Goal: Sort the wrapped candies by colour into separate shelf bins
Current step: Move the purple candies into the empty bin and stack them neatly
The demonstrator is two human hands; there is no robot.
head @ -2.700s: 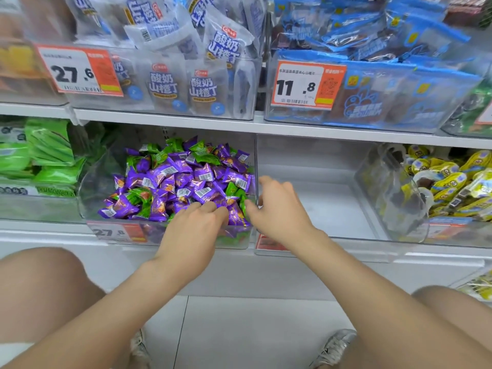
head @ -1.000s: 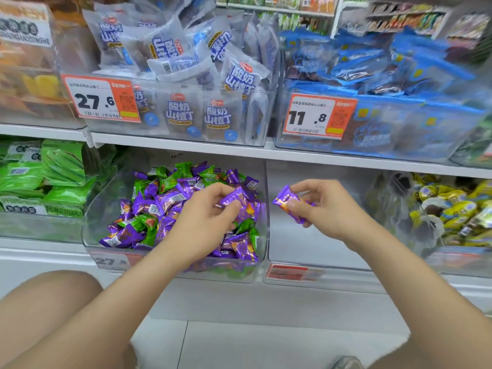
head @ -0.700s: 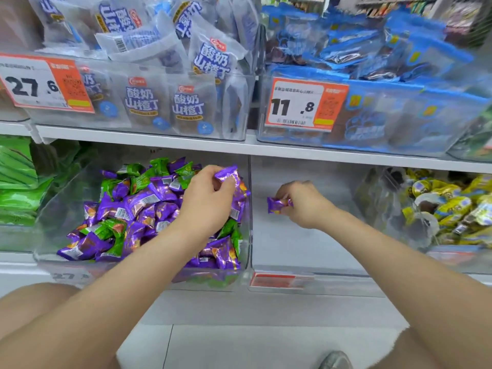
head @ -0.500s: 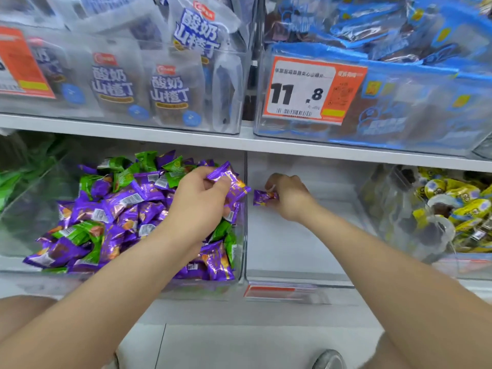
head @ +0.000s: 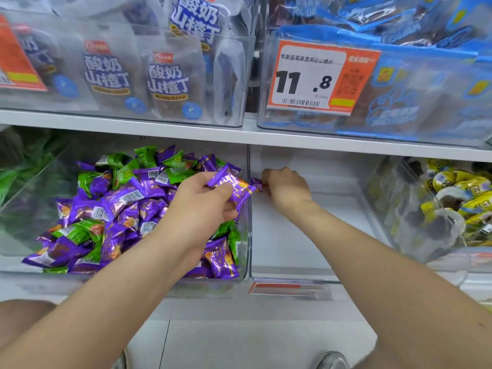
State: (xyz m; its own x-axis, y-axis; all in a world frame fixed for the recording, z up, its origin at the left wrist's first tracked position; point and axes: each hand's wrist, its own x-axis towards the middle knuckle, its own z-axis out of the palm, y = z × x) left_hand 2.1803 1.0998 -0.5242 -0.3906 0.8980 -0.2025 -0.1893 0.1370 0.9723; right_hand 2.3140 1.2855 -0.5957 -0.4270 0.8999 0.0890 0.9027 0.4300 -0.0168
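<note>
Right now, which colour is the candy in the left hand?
Purple candy, seen in the head view.

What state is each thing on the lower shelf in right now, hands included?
Left hand: closed on a purple candy, above the mixed bin.
Right hand: pinching a smaller purple candy, inside the clear bin.
Mixed bin: heaped with purple and green candies, unsorted.
Clear bin: floor bare, no candy lying in it.
Yellow-candy bin: partly filled.
</note>
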